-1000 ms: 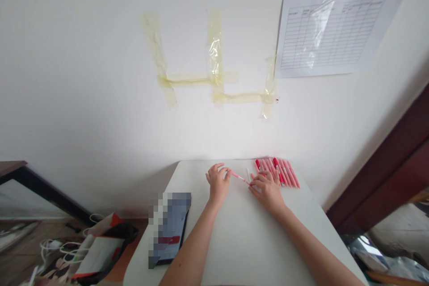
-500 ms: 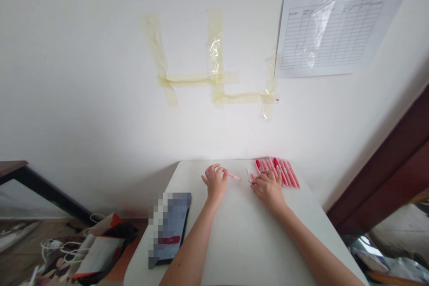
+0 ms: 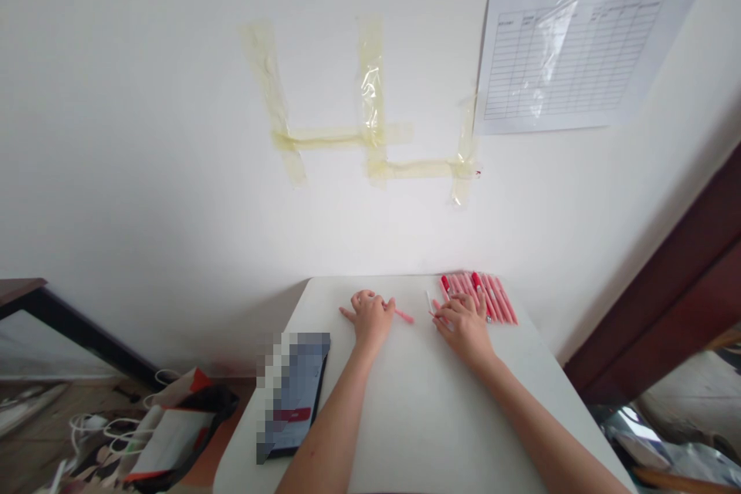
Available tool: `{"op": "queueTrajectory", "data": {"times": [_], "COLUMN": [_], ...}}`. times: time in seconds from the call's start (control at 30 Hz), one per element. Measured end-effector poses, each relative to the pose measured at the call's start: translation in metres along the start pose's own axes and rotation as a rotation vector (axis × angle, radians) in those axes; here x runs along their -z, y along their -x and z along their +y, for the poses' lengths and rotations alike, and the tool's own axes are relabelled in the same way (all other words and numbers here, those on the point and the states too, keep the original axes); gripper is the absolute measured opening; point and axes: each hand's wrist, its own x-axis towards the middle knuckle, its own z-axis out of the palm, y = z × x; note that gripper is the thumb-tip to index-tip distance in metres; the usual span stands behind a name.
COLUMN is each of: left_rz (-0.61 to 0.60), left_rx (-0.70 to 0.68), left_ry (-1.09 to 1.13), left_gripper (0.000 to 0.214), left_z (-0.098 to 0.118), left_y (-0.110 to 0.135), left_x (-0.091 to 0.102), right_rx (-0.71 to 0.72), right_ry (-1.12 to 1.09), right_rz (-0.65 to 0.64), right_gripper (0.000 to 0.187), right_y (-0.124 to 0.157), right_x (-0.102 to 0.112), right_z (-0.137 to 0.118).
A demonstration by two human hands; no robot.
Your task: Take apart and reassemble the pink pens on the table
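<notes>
My left hand (image 3: 369, 316) rests on the white table (image 3: 417, 417) with its fingers curled around a thin pink pen part (image 3: 404, 316) that sticks out to the right. My right hand (image 3: 463, 322) lies a little to the right, fingers pinched on a small white piece (image 3: 429, 301) beside it. Just behind the right hand a row of several pink and red pens (image 3: 483, 296) lies side by side near the wall.
A dark tablet (image 3: 292, 394) lies on the table's left edge. Bags and white cables (image 3: 150, 432) are on the floor at the left. Yellowed tape strips (image 3: 370, 131) and a printed sheet (image 3: 573, 54) hang on the wall. A brown door frame (image 3: 677, 285) stands at right.
My hands have separated: the left one drew the pink part leftward and down away from the right hand, which stayed by the row of pens.
</notes>
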Motion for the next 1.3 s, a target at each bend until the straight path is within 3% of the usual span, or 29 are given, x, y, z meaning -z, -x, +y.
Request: {"op": "queueTrajectory", "data": {"times": [0.17,0.57,0.8,1.03,1.3], "left_rz": [0.025,-0.041,-0.004,-0.024,0.008], "left_rx": [-0.034,-0.045,-0.067,-0.121,-0.147], "left_ry": [-0.049,-0.011,0.038,0.077,0.1], "left_gripper": [0.034,0.019,0.036,0.025,0.03], "left_z": [-0.001,-0.002,0.003,0.007,0.009], "left_y": [0.0,0.001,0.004,0.009,0.01], "left_x": [-0.003,-0.006,-0.002,0.002,0.004], "right_rx": [-0.001,0.007,0.014,0.033,0.046], "right_ry": [0.002,0.02,0.015,0.009,-0.002], "right_rz": [0.004,-0.008,0.001,-0.016,-0.043], "right_gripper": [0.014,0.015,0.016,0.019,0.016], "right_y": [0.0,0.0,0.0,0.001,0.002], "right_x": [-0.001,-0.001,-0.003,-0.003,-0.009], "right_z": [-0.001,-0.002,-0.002,-0.005,-0.008]}}
